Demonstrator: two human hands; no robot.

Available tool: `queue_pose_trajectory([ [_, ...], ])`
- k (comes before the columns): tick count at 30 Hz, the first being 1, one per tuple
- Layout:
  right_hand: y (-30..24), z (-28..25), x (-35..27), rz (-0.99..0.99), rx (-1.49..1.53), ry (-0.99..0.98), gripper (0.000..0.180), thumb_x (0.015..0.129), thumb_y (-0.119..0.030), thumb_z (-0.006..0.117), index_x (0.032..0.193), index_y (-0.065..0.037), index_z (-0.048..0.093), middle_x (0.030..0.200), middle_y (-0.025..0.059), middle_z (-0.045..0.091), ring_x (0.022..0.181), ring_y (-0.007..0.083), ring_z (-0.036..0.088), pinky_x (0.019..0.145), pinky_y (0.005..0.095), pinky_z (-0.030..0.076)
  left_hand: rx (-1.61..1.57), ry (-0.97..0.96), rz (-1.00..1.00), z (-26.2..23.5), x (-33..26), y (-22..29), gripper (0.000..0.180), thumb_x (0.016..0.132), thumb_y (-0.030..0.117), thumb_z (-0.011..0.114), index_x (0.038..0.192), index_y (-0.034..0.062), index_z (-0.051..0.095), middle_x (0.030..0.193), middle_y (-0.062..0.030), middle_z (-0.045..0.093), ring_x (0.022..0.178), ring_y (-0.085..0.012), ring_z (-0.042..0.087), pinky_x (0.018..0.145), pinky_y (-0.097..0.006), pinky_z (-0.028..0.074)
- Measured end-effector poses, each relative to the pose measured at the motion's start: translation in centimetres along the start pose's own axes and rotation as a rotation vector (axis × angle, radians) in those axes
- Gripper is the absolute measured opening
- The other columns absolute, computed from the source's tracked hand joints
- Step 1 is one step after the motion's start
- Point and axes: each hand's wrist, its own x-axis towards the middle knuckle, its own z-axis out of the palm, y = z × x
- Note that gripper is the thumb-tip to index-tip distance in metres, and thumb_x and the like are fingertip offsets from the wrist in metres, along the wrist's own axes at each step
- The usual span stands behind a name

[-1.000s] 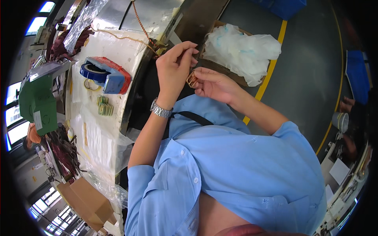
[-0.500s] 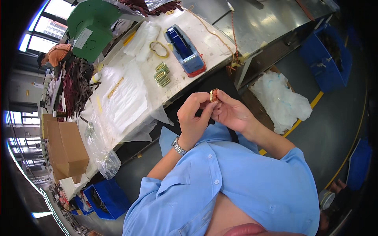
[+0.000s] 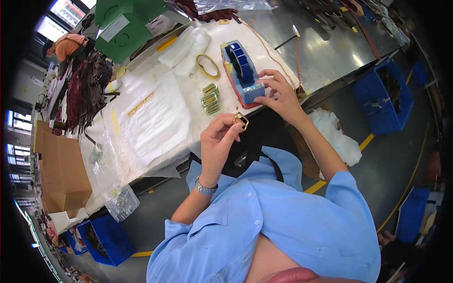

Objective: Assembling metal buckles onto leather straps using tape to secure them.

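My left hand [image 3: 218, 137] is closed, pinching a gold-coloured square metal buckle [image 3: 245, 123] between thumb and fingers, just off the table's front edge. At the near end of a blue-grey tape dispenser [image 3: 251, 94], my right hand [image 3: 281, 97] has its fingers and thumb spread around the cutting end. A wide roll of blue tape [image 3: 241, 63] sits in the dispenser. Whether the fingertips touch a tape end cannot be made out. Left of the dispenser lies a small stack of gold buckles in clear greenish wrapping [image 3: 210, 99].
A yellowish tape ring [image 3: 207, 66] lies behind the wrapped buckles. White sheeting [image 3: 158, 122] covers the table's left part, with gold strips [image 3: 140, 104] on it. A green machine [image 3: 123, 28] stands at the back left. A cardboard box [image 3: 63, 174] is left; blue bins [image 3: 384, 96] stand on the floor.
My hands have parted. The right hand has let go of the buckle and reached up to the tape dispenser; the left keeps the buckle, slightly lower and further left. The view has shifted.
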Motion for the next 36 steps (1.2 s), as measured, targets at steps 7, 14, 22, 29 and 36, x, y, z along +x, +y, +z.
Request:
queue_pose_trajectory([
  [7, 0.6, 3.5, 0.5, 0.050, -0.055, 0.163, 0.047, 0.079, -0.018, 0.095, 0.121, -0.003, 0.080, 0.120, 0.0053, 0.064, 0.098, 0.0165, 0.066, 0.075, 0.0310, 0.055, -0.038, 0.060, -0.004, -0.8, 0.2, 0.2, 0.011, 0.106, 0.002, 0.069, 0.111, -0.0067, 0.073, 0.113, -0.0101, 0.073, 0.087, -0.0131, 0.066, 0.077, -0.026, 0.054],
  [14, -1.2, 2.2, 1.8, 0.210, 0.051, 0.060, 0.043, 0.085, -0.025, 0.094, 0.120, -0.004, 0.082, 0.116, 0.0100, 0.065, 0.102, 0.0191, 0.067, 0.079, 0.0314, 0.056, -0.022, 0.088, -0.028, -1.7, -0.3, 0.8, 0.011, 0.106, 0.002, 0.068, 0.110, -0.0071, 0.073, 0.111, -0.0100, 0.073, 0.087, -0.0139, 0.066, 0.077, -0.027, 0.055],
  [22, -1.0, 3.9, 2.7, 0.337, 0.334, 0.154, 0.031, 0.092, -0.025, 0.090, 0.111, -0.001, 0.085, 0.118, 0.0095, 0.066, 0.098, 0.0165, 0.068, 0.083, 0.0276, 0.055, 0.014, 0.050, 0.053, -1.5, 1.9, 2.2, 0.014, 0.106, 0.006, 0.070, 0.110, -0.0066, 0.075, 0.112, -0.0116, 0.076, 0.086, -0.0138, 0.067, 0.074, -0.027, 0.056],
  [29, -2.5, 3.9, 3.5, 0.477, 0.640, 0.182, 0.018, 0.095, -0.015, 0.084, 0.103, 0.001, 0.082, 0.097, 0.0056, 0.078, 0.093, 0.0122, 0.071, 0.088, 0.0279, 0.054, 0.140, -0.235, -0.046, -0.3, 11.4, 6.4, 0.023, 0.109, 0.016, 0.068, 0.115, -0.0053, 0.073, 0.125, -0.0138, 0.078, 0.081, -0.0106, 0.072, 0.054, -0.021, 0.051],
  [36, -5.2, 3.6, 1.0, 0.363, 0.616, 0.242, 0.015, 0.096, -0.011, 0.083, 0.104, 0.002, 0.080, 0.114, 0.0033, 0.067, 0.106, 0.0101, 0.063, 0.097, 0.0257, 0.047, 0.193, -0.226, -0.039, -0.4, 16.3, 5.1, 0.027, 0.110, 0.023, 0.068, 0.115, -0.0034, 0.071, 0.128, -0.0115, 0.077, 0.074, -0.0112, 0.074, 0.049, -0.021, 0.048],
])
